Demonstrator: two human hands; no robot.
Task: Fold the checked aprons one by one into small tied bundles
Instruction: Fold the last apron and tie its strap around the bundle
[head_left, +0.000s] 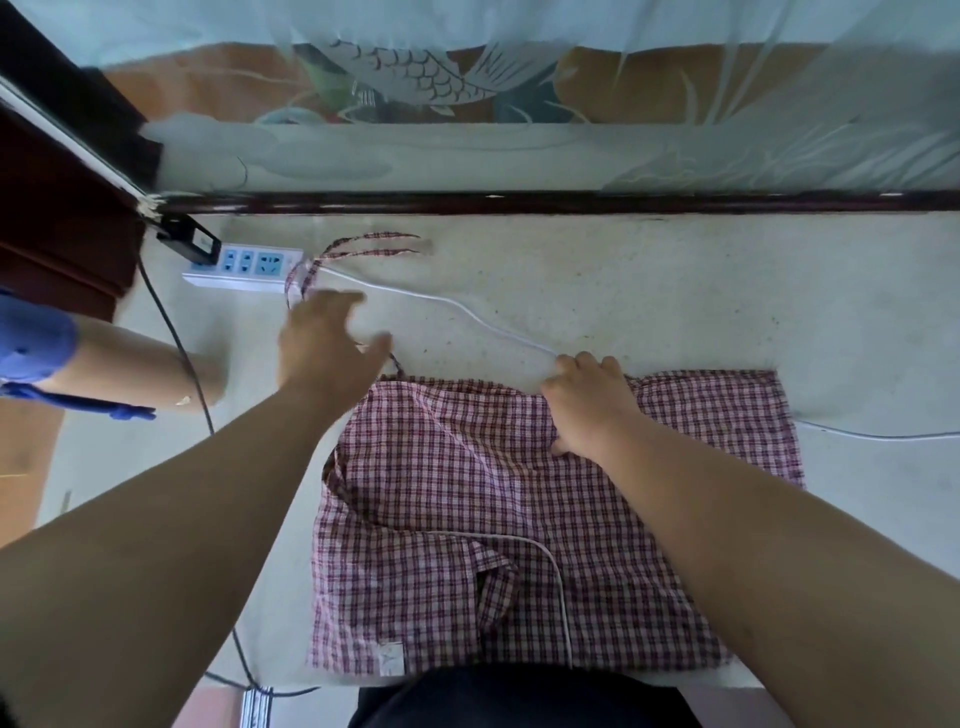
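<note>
Table: a wide tabletop under a pale cream cloth (675, 291), with a dark wooden rail along its far edge.
Apron: one red-and-white checked cotton apron (467, 519) lies spread near the person, its near hem at the table edge, rumpled on the left side. No other apron or finished bundle is in view.
Handling: I judge it light, limp and easy to crease, so it should fold flat but slide on the cloth. Corners and hems give the best hold, and the ties should be gathered before rolling.
Other person: one bare forearm with a blue sleeve (130, 369) rests at the table's left.
Right hand: the right hand (589, 410) sits on the apron's far hem with its fingers bent over the edge. Whether it pinches the cloth or only presses it I cannot tell.
Left hand: the left hand (324, 343) is blurred, fingers stretched and thumb apart, just short of the ties, holding nothing I can see.
Power strip: one white socket strip with blue faces (244, 265), far left.
Cables: a thin white cable (457, 306) crosses the table, another white stretch lies on the apron, and one black cable (176, 332) runs down the left.
Ties: two narrow checked fabric ties (363, 249) trail beside the strip, well apart from the apron body.
Label: one small white sewn label (390, 660) at the near hem.
</note>
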